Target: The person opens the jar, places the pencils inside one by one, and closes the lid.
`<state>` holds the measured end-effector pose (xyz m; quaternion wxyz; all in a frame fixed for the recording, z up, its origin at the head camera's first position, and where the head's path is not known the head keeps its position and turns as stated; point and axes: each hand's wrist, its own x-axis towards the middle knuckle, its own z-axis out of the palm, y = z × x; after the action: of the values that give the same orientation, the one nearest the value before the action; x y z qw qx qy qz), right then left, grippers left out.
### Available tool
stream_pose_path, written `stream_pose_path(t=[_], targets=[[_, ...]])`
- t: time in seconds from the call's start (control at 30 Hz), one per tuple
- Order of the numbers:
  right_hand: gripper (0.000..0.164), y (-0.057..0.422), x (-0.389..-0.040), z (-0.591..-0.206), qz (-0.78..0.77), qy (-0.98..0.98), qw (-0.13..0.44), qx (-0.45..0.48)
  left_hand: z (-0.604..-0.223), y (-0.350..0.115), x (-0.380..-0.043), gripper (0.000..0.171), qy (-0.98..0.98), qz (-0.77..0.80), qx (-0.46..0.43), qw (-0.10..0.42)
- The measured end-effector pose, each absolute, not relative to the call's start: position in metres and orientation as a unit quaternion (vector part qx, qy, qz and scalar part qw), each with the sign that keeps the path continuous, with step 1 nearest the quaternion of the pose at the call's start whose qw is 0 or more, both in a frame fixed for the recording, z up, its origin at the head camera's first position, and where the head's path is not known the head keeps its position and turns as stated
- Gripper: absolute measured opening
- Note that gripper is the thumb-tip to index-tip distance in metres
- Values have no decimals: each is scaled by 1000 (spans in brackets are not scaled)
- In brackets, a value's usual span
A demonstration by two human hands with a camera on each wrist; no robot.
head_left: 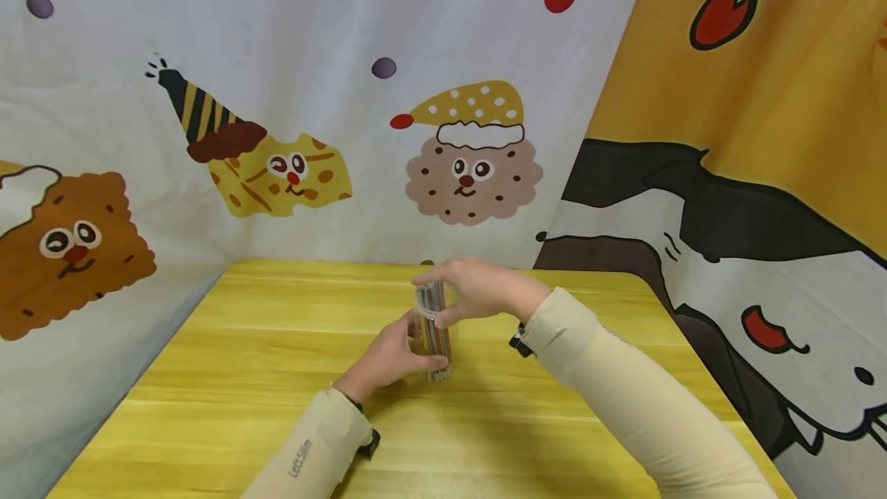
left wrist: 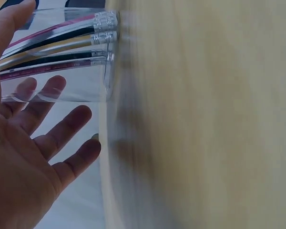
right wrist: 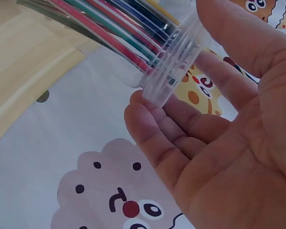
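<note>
A clear plastic jar (head_left: 435,341) of pencils (left wrist: 62,42) stands upright near the middle of the table. The pencils' silvery metal ends point down at its base. My left hand (head_left: 388,360) holds the jar low, thumb across its front and the foremost fingers around the far side; the other fingers (left wrist: 74,126) spread loosely below them in the left wrist view. Up at the top, my right hand (head_left: 478,291) grips the translucent ribbed lid (right wrist: 174,59) between thumb and curled fingers. The lid sits at the jar's mouth.
The yellow wood-grain table (head_left: 277,314) spreads around both hands. Behind it hangs a white curtain (head_left: 298,60) printed with cartoon biscuits; an orange, black and white printed cloth (head_left: 693,98) covers the right side.
</note>
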<state>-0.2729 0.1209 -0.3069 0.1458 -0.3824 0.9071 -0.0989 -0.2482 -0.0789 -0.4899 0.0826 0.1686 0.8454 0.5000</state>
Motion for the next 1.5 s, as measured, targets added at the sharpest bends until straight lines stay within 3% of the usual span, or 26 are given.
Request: stream_pose_path(t=[0.23,0.5,0.87,1.3,1.5], targets=[[75,121,-267,-302,-71,912,158,-372,-482,-79,-248,76,844,495,181,94],[73,138,-271,-306,-114,907,141,-379,-471,-83,-247,86,887,430,159,46],[72,169,-275,-335,-220,885,136,-388,-469,-84,-248,82,895,415,163,23],[81,172,-278,-345,-223,908,72,-347,-467,-84,-250,85,883,441,160,34],[80,166,-274,-345,-227,906,42,-356,-478,-79,-249,85,844,502,177,65]])
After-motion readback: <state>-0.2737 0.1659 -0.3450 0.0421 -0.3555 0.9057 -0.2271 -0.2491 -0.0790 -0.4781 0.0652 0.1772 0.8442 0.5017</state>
